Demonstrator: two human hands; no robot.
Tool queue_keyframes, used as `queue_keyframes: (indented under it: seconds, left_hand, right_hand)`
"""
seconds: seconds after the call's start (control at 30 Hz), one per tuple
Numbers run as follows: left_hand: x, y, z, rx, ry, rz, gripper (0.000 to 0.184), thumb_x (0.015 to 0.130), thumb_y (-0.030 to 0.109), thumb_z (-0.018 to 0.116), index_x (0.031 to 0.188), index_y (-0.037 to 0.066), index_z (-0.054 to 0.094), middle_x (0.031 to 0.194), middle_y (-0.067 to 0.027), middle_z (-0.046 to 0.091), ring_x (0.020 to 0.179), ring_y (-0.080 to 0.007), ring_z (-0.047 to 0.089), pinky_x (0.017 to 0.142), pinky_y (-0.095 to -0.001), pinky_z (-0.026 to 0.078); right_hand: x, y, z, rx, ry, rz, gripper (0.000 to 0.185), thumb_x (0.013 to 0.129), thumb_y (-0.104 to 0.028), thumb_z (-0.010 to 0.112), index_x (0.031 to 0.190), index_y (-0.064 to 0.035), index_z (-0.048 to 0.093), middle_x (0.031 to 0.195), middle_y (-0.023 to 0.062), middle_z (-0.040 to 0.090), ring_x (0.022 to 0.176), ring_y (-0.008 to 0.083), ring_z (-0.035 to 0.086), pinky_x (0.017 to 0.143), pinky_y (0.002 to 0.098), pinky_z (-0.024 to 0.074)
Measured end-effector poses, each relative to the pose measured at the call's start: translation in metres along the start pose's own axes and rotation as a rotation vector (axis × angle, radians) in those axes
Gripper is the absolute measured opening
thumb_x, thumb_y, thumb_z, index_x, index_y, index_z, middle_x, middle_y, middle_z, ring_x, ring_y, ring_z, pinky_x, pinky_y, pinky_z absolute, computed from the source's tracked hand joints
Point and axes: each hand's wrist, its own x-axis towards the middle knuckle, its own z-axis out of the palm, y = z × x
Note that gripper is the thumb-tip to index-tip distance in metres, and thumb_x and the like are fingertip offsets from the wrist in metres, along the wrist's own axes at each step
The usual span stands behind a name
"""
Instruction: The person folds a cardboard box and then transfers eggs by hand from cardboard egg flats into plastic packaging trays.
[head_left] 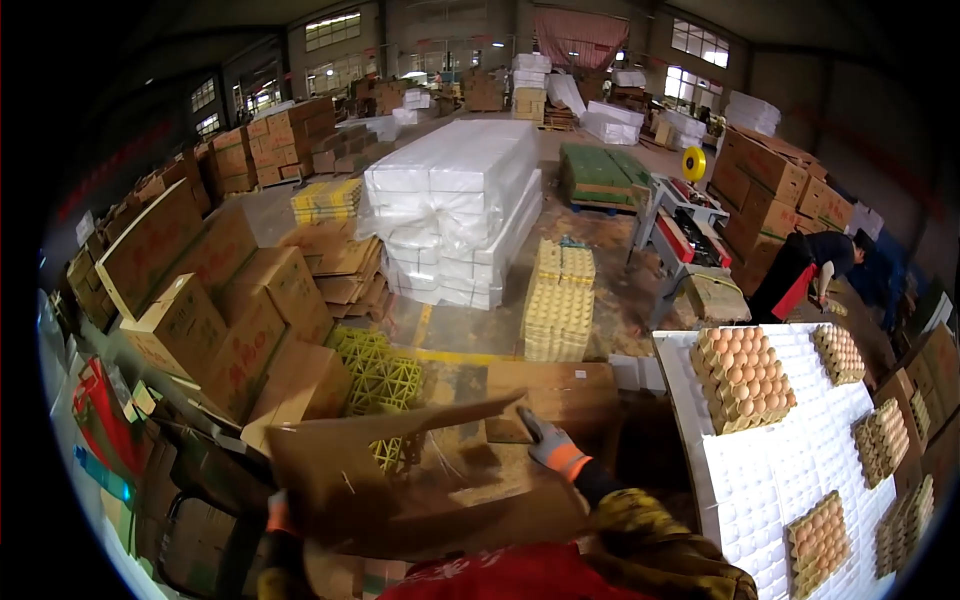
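Note:
In front of my body I hold an opened cardboard box (pixel 360 490), tilted, with the floor and some yellow lattice showing through its open middle. My right hand (pixel 552 446), in a grey glove with an orange cuff, is closed at the right end of the box's far panel. At the box's left edge is my left hand (pixel 279 510), gloved too and mostly hidden; it appears closed on the cardboard. Just beyond the box lies another brown carton (pixel 555 390). Yellow plastic lattice frames (pixel 375 365) stand behind it to the left.
On the right, a white table (pixel 735 480) carries egg trays (pixel 745 380). Stacked cartons (pixel 225 330) rise at the left. Ahead are a wrapped white stack (pixel 450 210), piled empty trays (pixel 560 310) and a taping machine (pixel 690 230). A person (pixel 810 270) bends over at right.

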Motion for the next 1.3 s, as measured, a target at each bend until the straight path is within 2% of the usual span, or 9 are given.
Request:
queue_keyframes:
  seconds: [0.07, 0.17, 0.37, 0.57, 0.73, 0.87, 1.1, 1.17, 1.3]
  left_hand:
    - [-0.008, 0.051, -0.026, -0.454, -0.176, -0.083, 0.049, 0.102, 0.04, 0.046, 0.134, 0.005, 0.057, 0.123, -0.0144, 0.065, 0.107, -0.0334, 0.061, 0.101, -0.0434, 0.048]
    - [-0.038, 0.118, 0.018, -0.353, -0.206, -0.124, 0.056, 0.1, 0.049, 0.046, 0.134, 0.007, 0.059, 0.129, -0.013, 0.064, 0.112, -0.0331, 0.061, 0.1, -0.0453, 0.049]
    - [0.0, 0.068, 0.045, -0.063, 0.022, -0.304, 0.062, 0.095, 0.06, 0.056, 0.125, 0.007, 0.063, 0.117, -0.0129, 0.069, 0.1, -0.0339, 0.066, 0.086, -0.0516, 0.055]
    - [0.037, -0.006, 0.044, -0.347, -0.109, -0.233, 0.03, 0.096, 0.03, 0.06, 0.117, 0.008, 0.062, 0.101, -0.0081, 0.066, 0.09, -0.0291, 0.064, 0.069, -0.0481, 0.056]
    - [0.002, 0.03, 0.078, -0.261, 0.022, -0.022, 0.023, 0.094, 0.013, 0.064, 0.116, 0.008, 0.06, 0.099, -0.0066, 0.066, 0.078, -0.0239, 0.065, 0.061, -0.0386, 0.056]
    - [-0.038, 0.078, 0.124, -0.183, 0.122, 0.106, 0.028, 0.091, 0.007, 0.067, 0.119, 0.005, 0.062, 0.103, -0.0059, 0.068, 0.088, -0.0194, 0.065, 0.078, -0.0318, 0.055]
    - [-0.042, 0.177, 0.154, -0.069, 0.115, 0.355, 0.031, 0.092, 0.007, 0.065, 0.122, 0.001, 0.058, 0.11, -0.0052, 0.065, 0.099, -0.015, 0.063, 0.085, -0.0281, 0.051]
    - [-0.032, 0.202, 0.155, -0.037, 0.131, 0.431, 0.03, 0.093, 0.008, 0.064, 0.122, 0.002, 0.059, 0.11, -0.0054, 0.065, 0.099, -0.0156, 0.062, 0.086, -0.0288, 0.05]
    - [-0.011, 0.26, 0.17, -0.043, 0.229, 0.485, 0.03, 0.092, 0.011, 0.067, 0.121, 0.004, 0.06, 0.111, -0.0055, 0.064, 0.1, -0.0167, 0.063, 0.085, -0.0304, 0.05]
  right_hand:
    - [-0.025, -0.01, -0.013, -0.16, -0.576, 0.014, 0.07, 0.083, -0.007, 0.06, 0.151, -0.0113, 0.042, 0.131, 0.0211, 0.063, 0.116, 0.0344, 0.063, 0.1, 0.042, 0.0486]
    - [-0.107, 0.013, 0.055, 0.182, -0.97, -0.066, 0.061, 0.09, -0.01, 0.06, 0.149, -0.0108, 0.046, 0.131, 0.0192, 0.063, 0.114, 0.0326, 0.064, 0.099, 0.0408, 0.049]
    - [-0.136, 0.033, 0.093, 0.272, -0.909, 0.137, 0.053, 0.093, -0.014, 0.058, 0.145, -0.0105, 0.05, 0.13, 0.0162, 0.065, 0.112, 0.0302, 0.064, 0.098, 0.0393, 0.0494]
    - [-0.146, 0.067, 0.07, 0.5, -0.782, 0.362, 0.046, 0.097, -0.018, 0.056, 0.142, -0.0102, 0.054, 0.128, 0.0132, 0.066, 0.11, 0.0277, 0.064, 0.096, 0.0379, 0.0497]
    - [-0.171, 0.115, 0.047, 0.919, -0.517, 0.972, 0.041, 0.099, -0.022, 0.055, 0.139, -0.01, 0.057, 0.127, 0.0107, 0.067, 0.109, 0.0257, 0.064, 0.095, 0.0367, 0.05]
    - [-0.231, 0.162, 0.071, 1.134, -0.419, 1.458, 0.038, 0.102, -0.025, 0.054, 0.136, -0.0098, 0.06, 0.126, 0.0087, 0.068, 0.107, 0.024, 0.064, 0.095, 0.0357, 0.0502]
    - [-0.172, 0.137, 0.079, 0.118, -0.597, 0.198, 0.037, 0.102, -0.028, 0.054, 0.133, -0.0098, 0.062, 0.118, 0.0099, 0.071, 0.1, 0.021, 0.066, 0.091, 0.0342, 0.0513]
    - [-0.128, 0.123, 0.08, 0.056, -0.561, 0.113, 0.037, 0.101, -0.028, 0.055, 0.132, -0.009, 0.062, 0.118, 0.0131, 0.071, 0.1, 0.0224, 0.066, 0.091, 0.0338, 0.0509]
    - [-0.018, 0.089, 0.099, 0.864, -0.213, 1.083, 0.037, 0.097, -0.023, 0.059, 0.129, -0.0056, 0.063, 0.123, 0.0174, 0.067, 0.106, 0.0247, 0.066, 0.093, 0.0336, 0.0508]
